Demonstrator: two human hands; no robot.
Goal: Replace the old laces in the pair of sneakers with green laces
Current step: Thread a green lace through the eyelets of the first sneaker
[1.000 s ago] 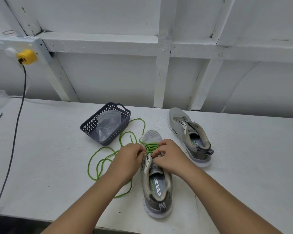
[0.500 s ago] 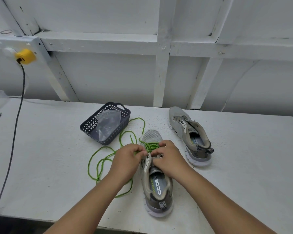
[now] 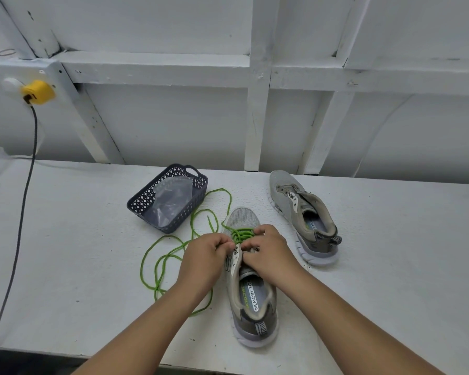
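White-painted boards and framing back a white worktop (image 3: 65, 253) that runs across my view from the head camera. At the middle of it I see the near sneaker (image 3: 251, 288), grey, toe pointing away from me and heel toward me, with its insole lettering visible. Both of my hands are on its lacing area: my left hand (image 3: 205, 257) has its fingers curled in at the left edge of the tongue, pinching the green lace (image 3: 240, 235), and my right hand (image 3: 268, 253) is curled over the right side of the eyelets, its fingertips also closed on the lace or the shoe's upper; I cannot tell which. Green lace is threaded across the lower eyelets between my two hands, and its loose length trails off to the left in several loops lying on the worktop, passing under my left forearm. Beyond those loops sits a dark perforated plastic basket (image 3: 146, 201) holding a clear plastic bag (image 3: 171, 201). Well to the right and farther back lies the second sneaker (image 3: 303, 215), with no lace in its eyelets, angled with its toe toward the wall. At far left a yellow plug (image 3: 38, 92) sits on the wall, its dark cable (image 3: 19, 226) hanging down across the worktop.
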